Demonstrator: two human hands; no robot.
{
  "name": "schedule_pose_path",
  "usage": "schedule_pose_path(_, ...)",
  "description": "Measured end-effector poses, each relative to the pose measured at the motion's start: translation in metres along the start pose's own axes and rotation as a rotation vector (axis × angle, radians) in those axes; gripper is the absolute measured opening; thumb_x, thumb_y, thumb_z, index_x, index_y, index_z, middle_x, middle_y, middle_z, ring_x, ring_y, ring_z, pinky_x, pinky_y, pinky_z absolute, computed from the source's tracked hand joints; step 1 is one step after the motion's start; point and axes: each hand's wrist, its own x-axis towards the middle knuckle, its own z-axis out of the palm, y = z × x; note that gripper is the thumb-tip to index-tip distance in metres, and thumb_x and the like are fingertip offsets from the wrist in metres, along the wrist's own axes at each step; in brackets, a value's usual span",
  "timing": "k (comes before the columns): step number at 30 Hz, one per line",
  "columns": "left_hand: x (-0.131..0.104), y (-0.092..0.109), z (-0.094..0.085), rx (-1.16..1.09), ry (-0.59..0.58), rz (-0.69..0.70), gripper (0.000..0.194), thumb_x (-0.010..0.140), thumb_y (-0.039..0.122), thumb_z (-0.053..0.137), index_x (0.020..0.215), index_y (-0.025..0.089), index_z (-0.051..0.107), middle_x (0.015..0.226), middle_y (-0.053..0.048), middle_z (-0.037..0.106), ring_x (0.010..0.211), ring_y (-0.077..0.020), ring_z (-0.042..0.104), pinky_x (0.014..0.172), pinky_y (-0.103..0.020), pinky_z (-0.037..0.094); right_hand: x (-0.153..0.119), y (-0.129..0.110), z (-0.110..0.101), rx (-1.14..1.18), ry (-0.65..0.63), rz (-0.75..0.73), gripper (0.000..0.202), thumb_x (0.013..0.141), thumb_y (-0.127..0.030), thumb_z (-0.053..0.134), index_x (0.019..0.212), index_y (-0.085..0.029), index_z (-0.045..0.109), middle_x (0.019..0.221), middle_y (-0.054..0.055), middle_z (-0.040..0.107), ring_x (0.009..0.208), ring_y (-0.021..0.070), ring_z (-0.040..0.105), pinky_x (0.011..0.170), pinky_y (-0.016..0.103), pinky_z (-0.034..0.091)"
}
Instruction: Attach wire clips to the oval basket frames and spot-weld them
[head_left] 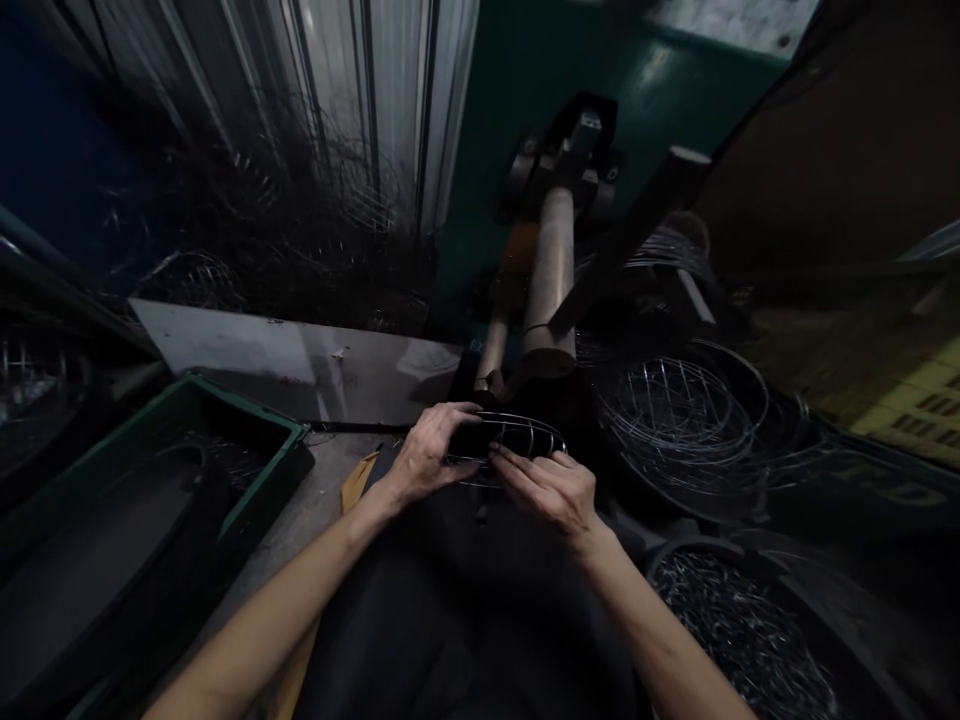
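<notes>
A round wire frame (pixel 517 420) with thin crossing wires is held low in front of my body, just below the machine's two cylindrical arms. My left hand (pixel 435 447) grips its left side, thumb below and fingers above. On the right side, my right hand (pixel 551 487) holds the rim, with its fingers stretched along the wires toward the middle. The thicker metal cylinder (pixel 551 280) of the green machine (pixel 645 75) is just above the frame, and a thinner rod (pixel 492 352) is beside it.
Wire grids (pixel 675 410) are stacked at the right. Below them stands a round tub (pixel 667 550) of small metal pieces. A green crate (pixel 262 410) is at the left, with a dark basin (pixel 112 570) over it. Tangled wire lies behind a pale board (pixel 300 360).
</notes>
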Motion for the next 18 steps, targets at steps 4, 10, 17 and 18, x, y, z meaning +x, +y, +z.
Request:
schedule_pose_path(4, 0.001, -0.007, 0.003, -0.008, 0.017, 0.017, 0.045, 0.070, 0.022, 0.067, 0.111, 0.020, 0.046, 0.118, -0.011, 0.057, 0.110, -0.0238, 0.054, 0.091, -0.040, 0.045, 0.001, 0.004, 0.003, -0.004, 0.012, -0.005, 0.023, 0.081, -0.017, 0.061, 0.101, -0.026, 0.068, 0.108, -0.002, 0.068, 0.057, 0.0030, 0.052, 0.055, 0.024, 0.033)
schedule_pose_path(10, 0.006, -0.012, 0.004, -0.008, 0.049, 0.036, 0.041, 0.072, 0.024, 0.066, 0.109, 0.019, 0.048, 0.117, -0.011, 0.058, 0.109, -0.0236, 0.055, 0.090, -0.040, 0.045, 0.006, 0.010, 0.006, -0.023, 0.025, -0.032, 0.023, 0.079, -0.015, 0.063, 0.099, -0.025, 0.068, 0.106, -0.002, 0.068, 0.055, 0.0026, 0.053, 0.056, 0.025, 0.034)
schedule_pose_path(17, 0.003, -0.016, 0.007, -0.003, 0.027, 0.034, 0.043, 0.072, 0.025, 0.066, 0.111, 0.020, 0.048, 0.120, -0.012, 0.057, 0.111, -0.0246, 0.054, 0.091, -0.042, 0.044, 0.006, 0.011, 0.006, -0.013, 0.038, -0.063, 0.022, 0.080, -0.014, 0.062, 0.099, -0.024, 0.068, 0.106, 0.002, 0.068, 0.055, 0.0042, 0.052, 0.056, 0.025, 0.033)
schedule_pose_path(18, 0.003, -0.015, 0.007, -0.001, 0.030, 0.038, 0.044, 0.072, 0.026, 0.066, 0.111, 0.021, 0.047, 0.120, -0.012, 0.057, 0.111, -0.0246, 0.054, 0.091, -0.042, 0.044, 0.006, 0.010, 0.004, -0.014, 0.044, -0.062, 0.022, 0.080, -0.014, 0.063, 0.098, -0.024, 0.068, 0.106, 0.001, 0.068, 0.055, 0.0041, 0.052, 0.055, 0.025, 0.033)
